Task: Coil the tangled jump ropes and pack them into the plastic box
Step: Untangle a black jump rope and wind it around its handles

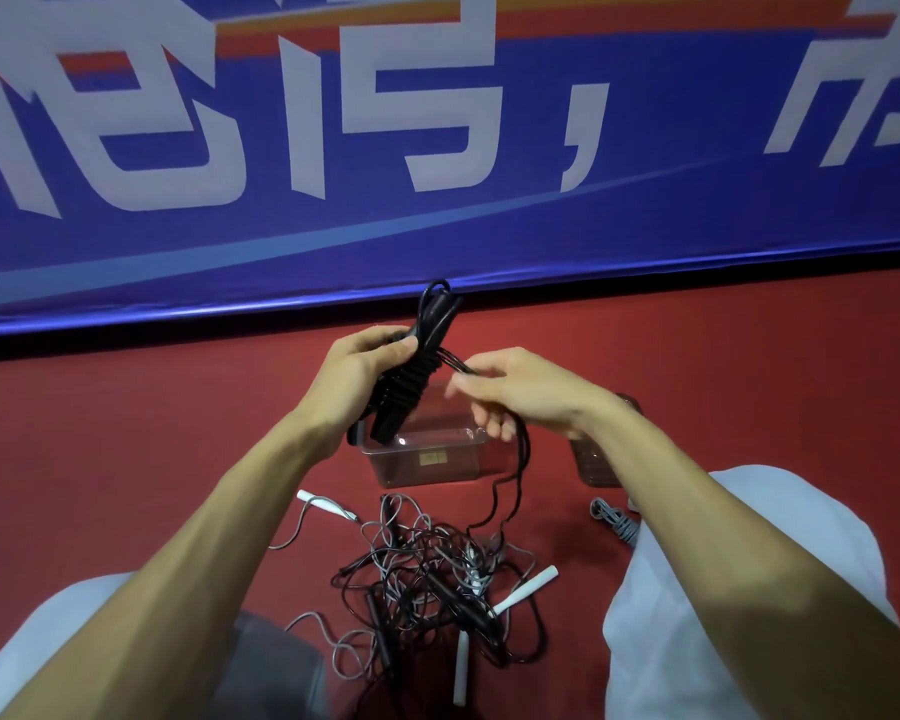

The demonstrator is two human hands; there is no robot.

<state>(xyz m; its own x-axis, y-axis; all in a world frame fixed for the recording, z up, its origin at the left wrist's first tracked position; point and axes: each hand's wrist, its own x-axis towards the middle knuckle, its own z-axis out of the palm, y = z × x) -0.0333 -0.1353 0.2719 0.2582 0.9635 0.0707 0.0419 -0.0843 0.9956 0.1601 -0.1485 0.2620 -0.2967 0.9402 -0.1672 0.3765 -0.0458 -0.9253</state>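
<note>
count: two hands, one clear plastic box [437, 474], one black jump rope bundle [404, 389], one tangled pile [422, 579] of black and grey ropes, three plainly visible white handles [526, 589], one grey rope coil [614, 522] at right, partly hidden by the forearm. the left hand [357, 379] grips the black jump rope bundle at its middle, fingers curled round the wound section, thumb pressed on the near side; the bundle tilts up and away, held above the left far corner of the box. the right hand [515, 394] pinches a loose strand [523, 459] just right of the bundle between thumb and forefinger; its remaining fingers are blurred and loosely spread. the strand hangs from that hand down to the tangled pile on the red floor [126, 433], near side of the box. the box carries a small yellowish sticker [432, 458], text too small to read. the blue banner [645, 226] behind shows large white chinese characters, cropped, and one comma.
</note>
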